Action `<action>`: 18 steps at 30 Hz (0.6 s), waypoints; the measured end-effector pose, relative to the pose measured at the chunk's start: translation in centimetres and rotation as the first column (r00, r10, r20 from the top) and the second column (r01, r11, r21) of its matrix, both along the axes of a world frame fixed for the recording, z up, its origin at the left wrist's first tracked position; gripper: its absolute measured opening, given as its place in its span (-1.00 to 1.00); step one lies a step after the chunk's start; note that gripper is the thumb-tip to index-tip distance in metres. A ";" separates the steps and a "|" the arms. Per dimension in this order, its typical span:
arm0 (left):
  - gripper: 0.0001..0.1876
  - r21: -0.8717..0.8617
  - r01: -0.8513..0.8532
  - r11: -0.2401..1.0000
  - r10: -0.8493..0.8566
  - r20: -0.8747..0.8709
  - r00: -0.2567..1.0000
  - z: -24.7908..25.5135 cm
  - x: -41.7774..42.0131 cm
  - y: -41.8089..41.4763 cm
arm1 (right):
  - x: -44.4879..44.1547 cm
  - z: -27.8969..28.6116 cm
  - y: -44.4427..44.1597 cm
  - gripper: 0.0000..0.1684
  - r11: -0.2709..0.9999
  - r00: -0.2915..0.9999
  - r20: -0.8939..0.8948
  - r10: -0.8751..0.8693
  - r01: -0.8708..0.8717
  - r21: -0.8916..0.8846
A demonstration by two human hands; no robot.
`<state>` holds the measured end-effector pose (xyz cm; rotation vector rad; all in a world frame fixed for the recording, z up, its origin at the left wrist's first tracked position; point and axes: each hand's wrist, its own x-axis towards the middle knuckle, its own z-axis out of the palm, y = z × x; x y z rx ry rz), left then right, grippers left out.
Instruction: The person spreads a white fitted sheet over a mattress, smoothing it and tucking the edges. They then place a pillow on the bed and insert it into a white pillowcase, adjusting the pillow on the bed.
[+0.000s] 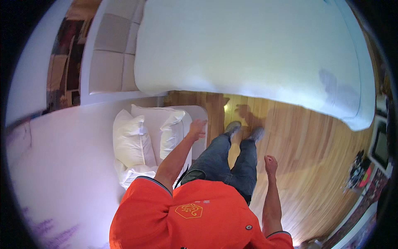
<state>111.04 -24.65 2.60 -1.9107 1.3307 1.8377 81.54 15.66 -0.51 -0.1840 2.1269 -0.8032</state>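
My left hand (pixel 197 129) is held out over the rounded corner of a pale nightstand or low cabinet (pixel 199 111), its fingers apart and holding nothing that I can see. Beside it, on the pale furniture, several white pillows (pixel 128 137) are stacked and leaning. My right hand (pixel 270 165) hangs over the wooden floor on the other side of my legs, its fingers curled; nothing shows in it. Ahead of my feet lies a bed with a smooth white cover (pixel 242 46), next to a padded beige headboard (pixel 108 62).
Wooden flooring (pixel 298 140) runs between the bed and me. At the far right stand a framed dark panel (pixel 380 144) and a small heap of mixed items (pixel 357 172). A pale wall (pixel 62 155) is on the left.
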 end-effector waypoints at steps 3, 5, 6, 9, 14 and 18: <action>-0.12 -0.007 -0.620 0.785 0.620 0.020 0.784 3.9 -3.1 -5.2 | -5.1 0.3 -4.6 -0.61 0.959 0.951 -0.129 0.282 -0.274 0.077; -0.07 0.016 -0.774 0.633 0.771 -0.110 0.628 5.9 -2.6 -8.7 | -8.1 1.9 -9.9 -0.57 0.910 0.896 -0.159 0.413 -0.412 0.044; -0.08 0.006 -0.825 0.565 0.819 -0.121 0.561 6.4 -2.9 -9.8 | -9.8 3.0 -12.3 -0.59 0.870 0.856 -0.164 0.491 -0.492 0.036; -0.11 0.057 -0.921 0.386 0.920 -0.095 0.380 6.8 -5.8 -13.3 | -13.5 4.0 -18.9 -0.64 0.846 0.807 -0.313 0.500 -0.533 -0.023; -0.07 -0.050 -0.808 0.587 0.788 -0.196 0.584 8.3 -9.3 -22.3 | -16.8 7.8 -29.6 -0.71 0.813 0.758 -0.411 0.506 -0.579 -0.066; -0.10 -0.756 -0.243 0.608 0.521 0.149 0.841 1.6 -6.5 -34.3 | -16.1 4.7 -35.7 -0.67 0.767 0.727 -0.399 0.559 -0.636 -0.083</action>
